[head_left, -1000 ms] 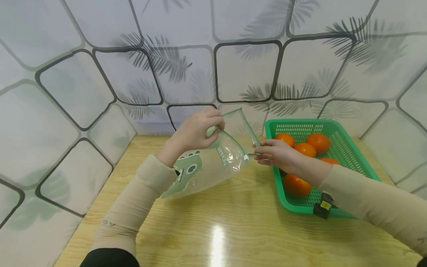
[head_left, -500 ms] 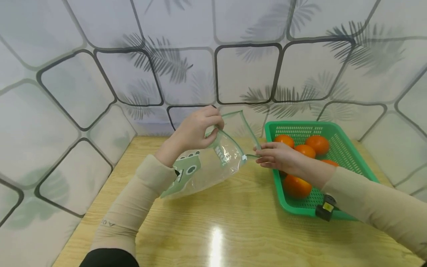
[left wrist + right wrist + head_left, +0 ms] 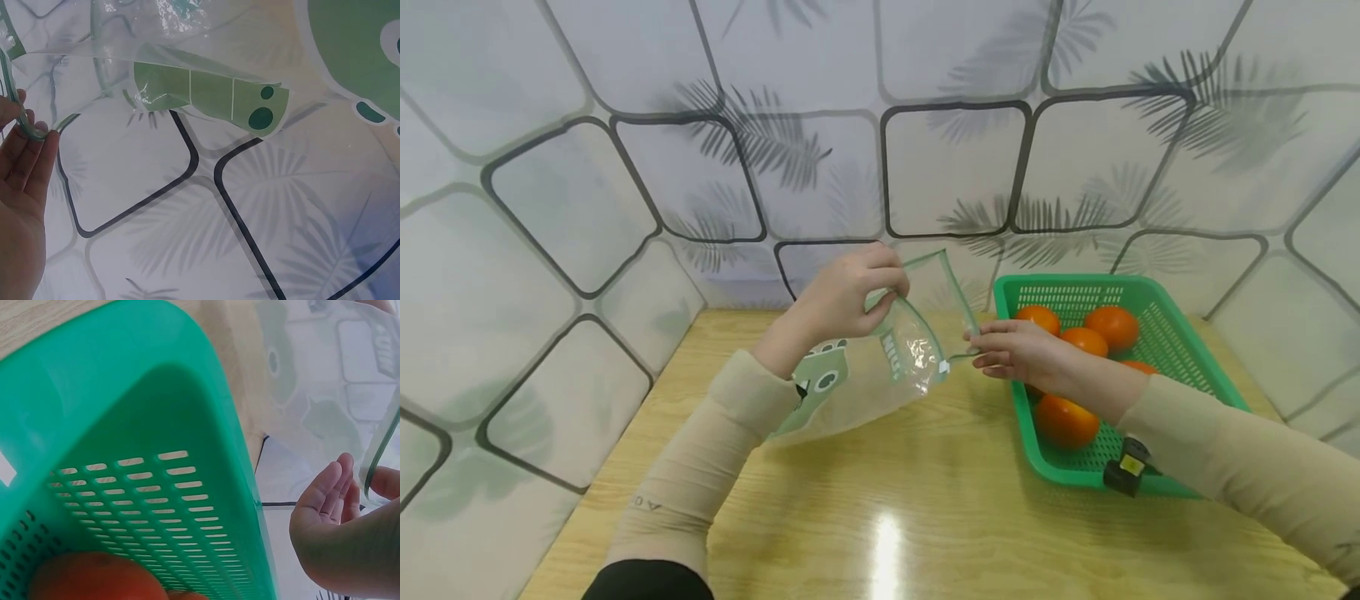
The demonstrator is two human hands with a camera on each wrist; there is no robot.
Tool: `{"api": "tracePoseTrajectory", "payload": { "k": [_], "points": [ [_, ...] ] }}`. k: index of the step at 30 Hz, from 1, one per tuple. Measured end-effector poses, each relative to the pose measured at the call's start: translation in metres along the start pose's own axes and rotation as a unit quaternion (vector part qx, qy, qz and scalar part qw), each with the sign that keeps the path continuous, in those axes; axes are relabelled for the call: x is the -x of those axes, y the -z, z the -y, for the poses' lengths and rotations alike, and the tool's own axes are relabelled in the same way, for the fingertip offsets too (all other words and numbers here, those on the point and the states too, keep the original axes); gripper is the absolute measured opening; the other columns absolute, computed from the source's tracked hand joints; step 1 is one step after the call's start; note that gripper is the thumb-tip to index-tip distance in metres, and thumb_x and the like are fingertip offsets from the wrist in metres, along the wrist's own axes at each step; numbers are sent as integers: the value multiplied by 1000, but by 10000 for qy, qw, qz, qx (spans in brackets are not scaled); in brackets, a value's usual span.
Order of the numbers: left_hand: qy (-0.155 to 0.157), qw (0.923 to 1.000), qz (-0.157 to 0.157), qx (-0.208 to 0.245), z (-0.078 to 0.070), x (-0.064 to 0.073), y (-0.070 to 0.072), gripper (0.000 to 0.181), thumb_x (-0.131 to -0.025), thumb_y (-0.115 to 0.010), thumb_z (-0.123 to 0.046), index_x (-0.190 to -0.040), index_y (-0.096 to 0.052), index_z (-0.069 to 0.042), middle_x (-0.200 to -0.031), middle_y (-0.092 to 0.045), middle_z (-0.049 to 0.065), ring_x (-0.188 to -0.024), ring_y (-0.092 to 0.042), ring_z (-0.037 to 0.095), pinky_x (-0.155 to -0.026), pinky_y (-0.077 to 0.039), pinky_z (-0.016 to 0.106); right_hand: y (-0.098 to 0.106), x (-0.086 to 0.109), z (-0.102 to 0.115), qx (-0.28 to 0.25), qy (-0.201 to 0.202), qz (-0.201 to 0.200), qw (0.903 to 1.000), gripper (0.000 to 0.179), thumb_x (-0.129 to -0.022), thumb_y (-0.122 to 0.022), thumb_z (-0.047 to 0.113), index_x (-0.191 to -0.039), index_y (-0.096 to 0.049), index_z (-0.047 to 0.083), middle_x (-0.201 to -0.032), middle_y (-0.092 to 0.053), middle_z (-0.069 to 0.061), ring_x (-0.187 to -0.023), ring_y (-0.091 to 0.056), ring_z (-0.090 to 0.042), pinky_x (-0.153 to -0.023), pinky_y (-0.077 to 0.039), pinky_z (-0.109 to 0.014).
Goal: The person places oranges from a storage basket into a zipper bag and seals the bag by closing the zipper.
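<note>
Clear bag [image 3: 868, 396], frame centre
Left hand [image 3: 850, 292], curled, grips its rim [image 3: 962, 292]; right hand [image 3: 1018, 350], partly open, pinches the same rim.

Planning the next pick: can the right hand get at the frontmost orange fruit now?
Likely yes, after letting go: the right hand holds the clear bag, but the frontmost orange fruit lies nearby in an uncovered green basket.

Fruit [image 3: 1067, 422] in basket [image 3: 1067, 476] on tbl [image 3: 820, 517]; bag [image 3: 880, 387] to L, poss. aloft; wall [image 3: 955, 171] behind.
</note>
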State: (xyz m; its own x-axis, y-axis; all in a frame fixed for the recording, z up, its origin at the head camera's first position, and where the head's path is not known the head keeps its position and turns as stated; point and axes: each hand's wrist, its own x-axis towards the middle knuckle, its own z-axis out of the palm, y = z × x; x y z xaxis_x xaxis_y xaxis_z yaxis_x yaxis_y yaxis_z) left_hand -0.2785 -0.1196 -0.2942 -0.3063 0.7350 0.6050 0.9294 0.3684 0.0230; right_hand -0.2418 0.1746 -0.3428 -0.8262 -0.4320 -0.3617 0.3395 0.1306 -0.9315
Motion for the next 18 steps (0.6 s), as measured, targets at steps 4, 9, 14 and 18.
{"api": "tracePoseTrajectory", "payload": {
  "k": [4, 9, 14, 18],
  "points": [
    [-131, 9999, -24, -4, -1, -1, -2, 17, -86, -65, 7, -89, -72, -8, -93, -68, 8, -88, -63, 25, -82, -55, 38, 0, -1, -1, -3, 10, -38, 10000, 13, -109, -57, 15, -117, -53, 7, -102, -74, 17, -83, -71, -3, -80, -60, -18],
    [-322, 9994, -118, 64, -4, -3, -4, 18, -86, -67, 8, -89, -72, -8, -91, -66, 5, -86, -62, 25, -84, -54, 38, 1, -1, -1, 95, 47, -8, 9999, 18, -109, -55, 15, -123, -53, 4, -102, -73, 19, -83, -71, -3, -80, -59, -18],
    [-380, 9992, -122, 74, -5, -5, -7, 17, -88, -69, 8, -89, -72, -8, -92, -63, 3, -87, -63, 24, -83, -54, 37, 5, -2, -1, 323, 75, 16, 9994, 41, -110, -54, 22, -142, -47, -4, -100, -69, 10, -86, -69, -4, -82, -59, -19],
    [-366, 9993, 8, 101, -4, -4, -8, 15, -94, -63, 3, -90, -72, -8, -93, -66, 8, -88, -63, 25, -84, -54, 39, 13, -2, -2, 617, 145, -15, 9980, 50, -111, -52, 27, -148, -45, -6, -102, -68, 9, -89, -67, -3, -86, -58, -20]
  ]
}}
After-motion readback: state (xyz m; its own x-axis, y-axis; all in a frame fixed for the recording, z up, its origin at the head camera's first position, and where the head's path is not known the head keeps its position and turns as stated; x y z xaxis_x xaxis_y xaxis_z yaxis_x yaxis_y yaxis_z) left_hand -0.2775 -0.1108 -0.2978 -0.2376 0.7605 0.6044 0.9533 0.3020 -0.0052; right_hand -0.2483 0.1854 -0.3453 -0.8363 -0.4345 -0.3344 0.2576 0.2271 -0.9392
